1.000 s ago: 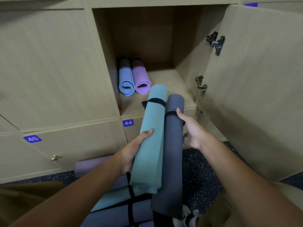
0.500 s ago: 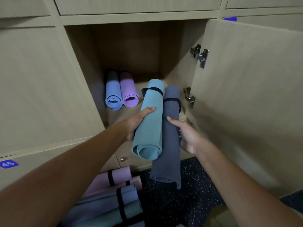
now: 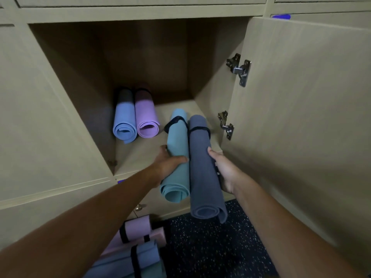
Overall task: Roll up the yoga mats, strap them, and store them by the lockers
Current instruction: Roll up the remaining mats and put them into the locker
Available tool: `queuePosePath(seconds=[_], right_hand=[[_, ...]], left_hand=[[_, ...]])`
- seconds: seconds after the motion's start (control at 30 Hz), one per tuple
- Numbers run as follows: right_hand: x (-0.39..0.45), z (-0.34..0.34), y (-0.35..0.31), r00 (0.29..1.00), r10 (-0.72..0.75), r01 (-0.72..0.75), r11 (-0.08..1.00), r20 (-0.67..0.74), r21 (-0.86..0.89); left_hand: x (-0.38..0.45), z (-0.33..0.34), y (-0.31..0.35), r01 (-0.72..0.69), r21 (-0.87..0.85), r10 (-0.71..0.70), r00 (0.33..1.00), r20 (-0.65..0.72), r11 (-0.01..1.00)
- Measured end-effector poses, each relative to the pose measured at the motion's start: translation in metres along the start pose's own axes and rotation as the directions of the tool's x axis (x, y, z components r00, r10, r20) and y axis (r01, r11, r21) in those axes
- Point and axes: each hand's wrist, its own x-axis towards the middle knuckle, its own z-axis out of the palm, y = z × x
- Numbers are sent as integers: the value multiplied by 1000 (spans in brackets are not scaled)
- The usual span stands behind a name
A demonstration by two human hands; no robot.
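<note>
The storing step is in hand: the left hand (image 3: 167,164) grips the teal mat (image 3: 177,157) and the right hand (image 3: 224,171) grips the grey mat (image 3: 202,167), their far ends inside the open locker (image 3: 208,93). Next they likely need sliding toward twelve o'clock. Two mats lie inside at eleven o'clock: a blue mat (image 3: 124,119) and a purple mat (image 3: 145,117). At least three strapped mats (image 3: 138,243) wait at seven o'clock.

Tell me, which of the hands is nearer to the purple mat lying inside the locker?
The left. The left hand grips the teal mat, just below and right of the purple mat. The right hand holds the dark blue-grey mat, farther right.
</note>
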Motion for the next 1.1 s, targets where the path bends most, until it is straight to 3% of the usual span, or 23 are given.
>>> queuePosePath(seconds=[0.17, 0.27, 0.4, 0.5, 0.6, 0.73, 0.9, 1.1], right_hand=[[13, 6, -5, 997, -10, 18, 995, 80, -102], [27, 12, -5, 999, -11, 15, 992, 37, -122], [41, 18, -4, 998, -35, 31, 996, -50, -81], [49, 21, 0, 995, -25, 17, 997, -93, -76], [51, 20, 2, 993, -5, -6, 996, -117, -89], [48, 18, -3, 992, -4, -6, 997, -129, -80], [54, 8, -7, 983, -2, -9, 998, -186, -58], [56, 4, -11, 974, -54, -10, 959, -218, -282]], left_hand=[[1, -3, -11, -188, 165, 184, 982, 36, 968], [-4, -9, -17, -320, 325, 310, 947, 83, 890], [-24, -9, -12, -481, 523, 430, 874, 226, 703], [-33, -5, -7, -522, 698, 398, 846, 354, 490], [-30, 2, -8, -484, 812, 344, 861, 375, 326], [-24, 9, -7, -447, 848, 359, 870, 338, 285], [-11, 16, 4, -413, 830, 338, 894, 293, 375], [27, 22, 28, -373, 865, 339, 904, 259, 335]])
